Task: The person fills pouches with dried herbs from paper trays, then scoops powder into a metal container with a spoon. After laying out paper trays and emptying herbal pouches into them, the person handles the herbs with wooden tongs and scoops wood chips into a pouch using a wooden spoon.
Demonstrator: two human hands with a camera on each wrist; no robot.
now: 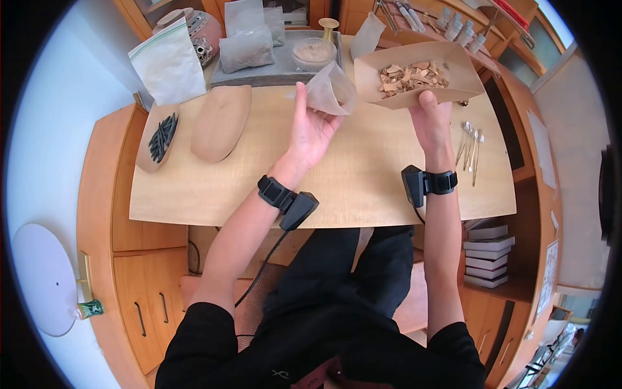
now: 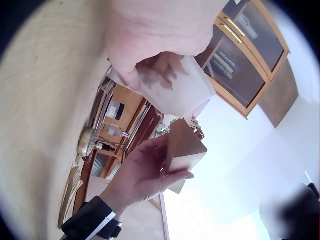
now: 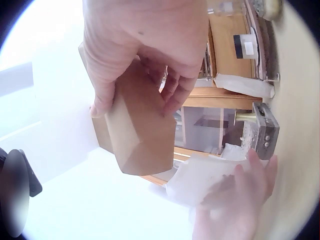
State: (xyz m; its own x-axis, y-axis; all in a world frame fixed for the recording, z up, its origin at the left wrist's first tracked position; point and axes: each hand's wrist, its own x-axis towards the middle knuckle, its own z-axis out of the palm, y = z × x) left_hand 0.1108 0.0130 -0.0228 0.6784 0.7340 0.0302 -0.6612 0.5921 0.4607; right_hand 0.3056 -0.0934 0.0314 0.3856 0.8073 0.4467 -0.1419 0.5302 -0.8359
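My left hand (image 1: 310,137) holds a translucent white paper pouch (image 1: 327,91) above the table, its mouth gaping toward the right. In the left wrist view the fingers are curled round the pouch (image 2: 182,95) and show faintly through its thin wall. My right hand (image 1: 431,126) grips a brown cardboard tray (image 1: 463,71) by its near side, thumb over the rim. Dried tan and brown chips (image 1: 411,79) lie in it, toward its middle and left. The tray's left end is close beside the pouch's mouth. From the right wrist, the tray (image 3: 142,130) appears tilted, its underside showing.
A boat-shaped tray of black sticks (image 1: 163,137) and a tan oval tray (image 1: 221,123) lie at left. Behind, a grey tray (image 1: 259,80) bears filled bags and a tub of pale powder (image 1: 314,53). Thin metal tools (image 1: 469,152) lie at right; another white pouch (image 1: 367,37) stands behind.
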